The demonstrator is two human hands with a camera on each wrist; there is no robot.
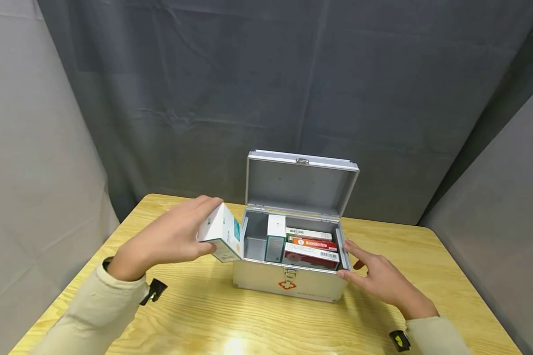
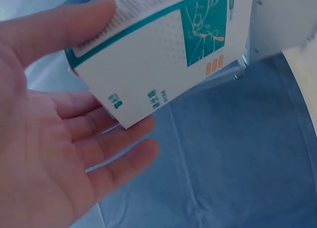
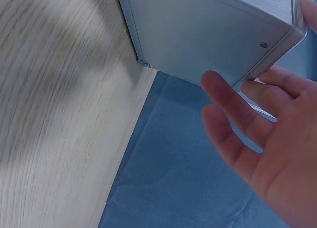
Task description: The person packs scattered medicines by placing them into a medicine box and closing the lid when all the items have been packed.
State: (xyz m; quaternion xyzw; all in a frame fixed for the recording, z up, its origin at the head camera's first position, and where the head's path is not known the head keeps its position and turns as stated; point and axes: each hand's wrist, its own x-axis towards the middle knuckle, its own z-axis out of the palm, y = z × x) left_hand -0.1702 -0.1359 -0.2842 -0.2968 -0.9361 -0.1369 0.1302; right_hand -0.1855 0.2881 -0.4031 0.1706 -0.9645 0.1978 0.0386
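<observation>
My left hand (image 1: 173,236) grips a white-and-teal medicine box (image 1: 226,231), tilted, at the left edge of the metal first-aid case (image 1: 259,276). In the left wrist view the thumb presses one side of that box (image 2: 148,69), with fingers behind and below it. The case stands with its lid raised. Inside are an upright white-and-teal box (image 1: 276,239) and several red or white medicine boxes (image 1: 311,254) at the right. My right hand (image 1: 382,278) touches the case's right rim and front corner with thumb and fingertips; its other fingers are loosely bent in the right wrist view.
The case sits on a wooden table (image 1: 195,310), whose far edge lies close behind it. Dark grey cloth (image 1: 204,98) hangs at the back, with lighter cloth (image 1: 31,148) on the sides. The raised lid (image 1: 299,187) stands at the case's rear.
</observation>
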